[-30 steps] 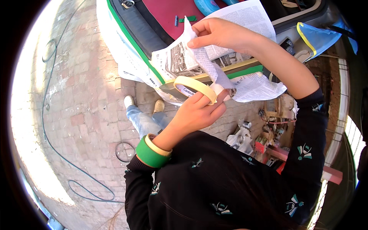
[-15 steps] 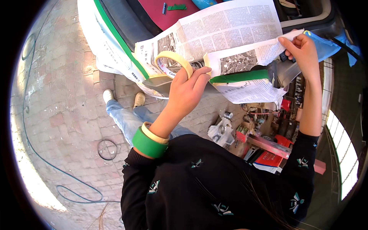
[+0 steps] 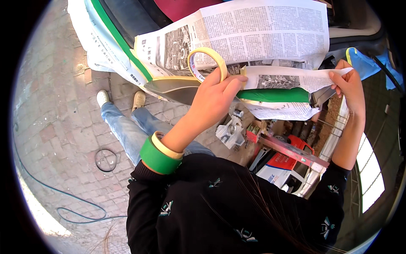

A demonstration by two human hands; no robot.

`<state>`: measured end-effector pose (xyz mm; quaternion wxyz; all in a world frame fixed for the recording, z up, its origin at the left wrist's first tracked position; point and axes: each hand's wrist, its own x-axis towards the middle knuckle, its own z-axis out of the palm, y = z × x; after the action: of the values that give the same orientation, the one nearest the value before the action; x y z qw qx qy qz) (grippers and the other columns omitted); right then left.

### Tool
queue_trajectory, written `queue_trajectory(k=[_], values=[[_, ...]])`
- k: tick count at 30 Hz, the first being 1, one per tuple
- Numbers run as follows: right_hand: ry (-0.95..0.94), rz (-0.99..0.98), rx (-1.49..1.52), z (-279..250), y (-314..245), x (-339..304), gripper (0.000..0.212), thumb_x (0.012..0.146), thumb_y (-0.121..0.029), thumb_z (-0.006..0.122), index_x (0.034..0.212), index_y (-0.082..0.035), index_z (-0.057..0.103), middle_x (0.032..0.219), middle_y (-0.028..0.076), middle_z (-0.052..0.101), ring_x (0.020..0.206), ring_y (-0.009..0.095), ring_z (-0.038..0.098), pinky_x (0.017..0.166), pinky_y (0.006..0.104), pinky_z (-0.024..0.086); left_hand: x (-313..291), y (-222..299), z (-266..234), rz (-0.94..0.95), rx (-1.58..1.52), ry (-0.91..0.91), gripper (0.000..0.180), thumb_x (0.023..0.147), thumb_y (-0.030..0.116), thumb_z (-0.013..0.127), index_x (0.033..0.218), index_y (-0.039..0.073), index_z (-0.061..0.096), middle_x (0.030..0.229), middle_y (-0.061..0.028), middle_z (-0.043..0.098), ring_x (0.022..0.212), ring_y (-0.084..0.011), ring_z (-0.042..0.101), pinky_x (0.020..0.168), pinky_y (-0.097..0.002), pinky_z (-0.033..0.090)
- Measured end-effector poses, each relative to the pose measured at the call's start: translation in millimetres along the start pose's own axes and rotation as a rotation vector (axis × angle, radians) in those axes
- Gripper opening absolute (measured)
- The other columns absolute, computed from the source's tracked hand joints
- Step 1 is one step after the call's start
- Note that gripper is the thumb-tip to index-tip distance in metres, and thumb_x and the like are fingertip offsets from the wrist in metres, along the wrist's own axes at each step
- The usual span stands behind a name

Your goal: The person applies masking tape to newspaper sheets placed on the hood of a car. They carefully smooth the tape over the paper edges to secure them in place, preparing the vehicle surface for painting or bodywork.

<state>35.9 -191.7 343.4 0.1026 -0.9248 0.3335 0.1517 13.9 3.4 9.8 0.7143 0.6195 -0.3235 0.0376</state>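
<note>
My left hand (image 3: pixel 213 101) is closed on a roll of cream masking tape (image 3: pixel 220 63), its fingertips at the left end of a folded newspaper strip (image 3: pixel 315 80). My right hand (image 3: pixel 353 89) pinches the strip's right end between thumb and fingers. The strip lies along a panel edge, just above a band of green tape (image 3: pixel 275 95). A larger newspaper sheet (image 3: pixel 262 31) spreads behind it, with cream tape along part of its border. Around my left wrist sit a green tape roll (image 3: pixel 157 158) and a cream tape roll (image 3: pixel 169 151).
More paper edged with green tape covers the curved part (image 3: pixel 101 46) at left. Blue sheeting (image 3: pixel 366 67) hangs at right. Below are a plastic bag (image 3: pixel 230 132), a red-and-white box (image 3: pixel 281 163) and a long pinkish bar (image 3: pixel 296 152). A hose (image 3: pixel 84 218) lies on the brick paving.
My right hand has come down with the strip's right end, so the strip lies flatter along the edge. My left hand still grips the tape roll. The whole view has shifted slightly.
</note>
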Motion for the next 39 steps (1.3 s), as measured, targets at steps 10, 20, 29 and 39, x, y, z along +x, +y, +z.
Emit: queue_trajectory(k=[10, 20, 29, 39], values=[[-0.007, 0.006, 0.005, -1, 5, -10, 0.017, 0.094, -0.017, 0.069, 0.087, -0.010, 0.056, 0.066, -0.002, 0.062, 0.052, 0.001, 0.049, 0.047, 0.0172, 0.035, 3, -1, 1, -0.025, -0.037, -0.013, 0.027, 0.079, 0.004, 0.063, 0.106, 0.004, 0.066, 0.099, -0.0094, 0.071, 0.098, -0.0308, 0.062, 0.081, -0.0387, 0.054], [-0.011, 0.052, 0.000, -3, 6, -13, 0.023, 0.093, -0.015, 0.072, 0.083, -0.010, 0.052, 0.065, 0.000, 0.061, 0.051, 0.002, 0.051, 0.046, 0.0173, 0.035, -3, 2, 3, -0.023, 0.019, 0.033, 0.021, 0.078, 0.004, 0.066, 0.099, 0.003, 0.068, 0.104, -0.0062, 0.073, 0.093, -0.0285, 0.063, 0.077, -0.0369, 0.054], [0.009, 0.056, -0.029, -6, 6, -18, 0.021, 0.094, -0.013, 0.072, 0.084, -0.009, 0.054, 0.065, 0.000, 0.061, 0.050, 0.002, 0.050, 0.046, 0.0184, 0.036, -2, -9, 14, -0.016, -0.067, 0.091, 0.021, 0.074, 0.002, 0.069, 0.095, 0.005, 0.069, 0.105, -0.0045, 0.074, 0.091, -0.0283, 0.063, 0.076, -0.0352, 0.054], [0.042, 0.055, -0.030, -4, 7, -24, 0.020, 0.094, -0.012, 0.071, 0.084, -0.008, 0.054, 0.066, -0.001, 0.058, 0.051, 0.002, 0.050, 0.046, 0.0171, 0.036, 0, -6, 14, -0.121, -0.096, 0.111, 0.024, 0.068, 0.000, 0.072, 0.090, 0.009, 0.068, 0.113, 0.0004, 0.072, 0.091, -0.0277, 0.056, 0.083, -0.0368, 0.049]])
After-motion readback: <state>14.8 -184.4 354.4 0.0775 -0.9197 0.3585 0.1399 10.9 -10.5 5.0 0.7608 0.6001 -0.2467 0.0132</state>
